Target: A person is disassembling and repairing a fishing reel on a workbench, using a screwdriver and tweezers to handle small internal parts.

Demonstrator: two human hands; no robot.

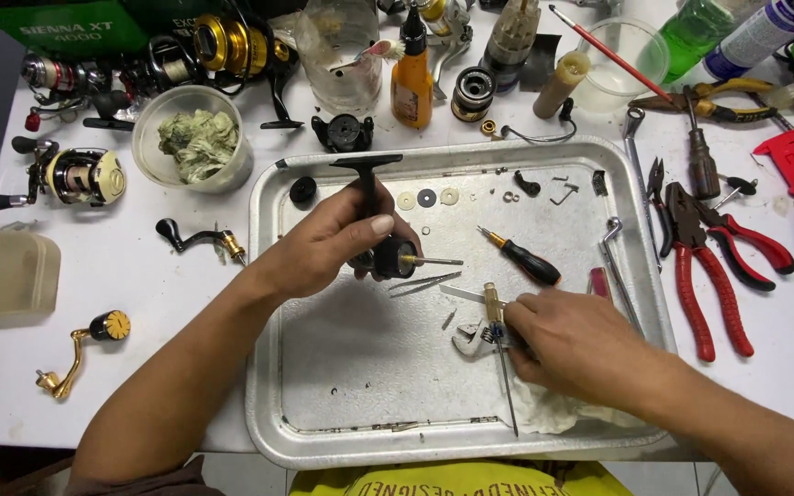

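My left hand (333, 241) grips a black fishing-reel body (380, 241) by its stem, holding it above the metal tray (323, 386); a thin shaft sticks out of the part to the right. My right hand (573, 344) rests low in the tray on a white rag (544, 413), its fingertips on a small brass and steel part (492, 312) beside a long thin pick (507, 386). Between the hands lie tweezers (423, 281) and a small black-handled screwdriver (524, 260). Washers (427, 197) and tiny screws lie at the tray's far edge.
Red-handled pliers (705, 276) and more pliers lie right of the tray. A plastic tub of wadding (197, 138), several reels (85, 174) and a gold handle (80, 349) sit at the left. An orange oil bottle (412, 78), jars and tubes crowd the back of the white table.
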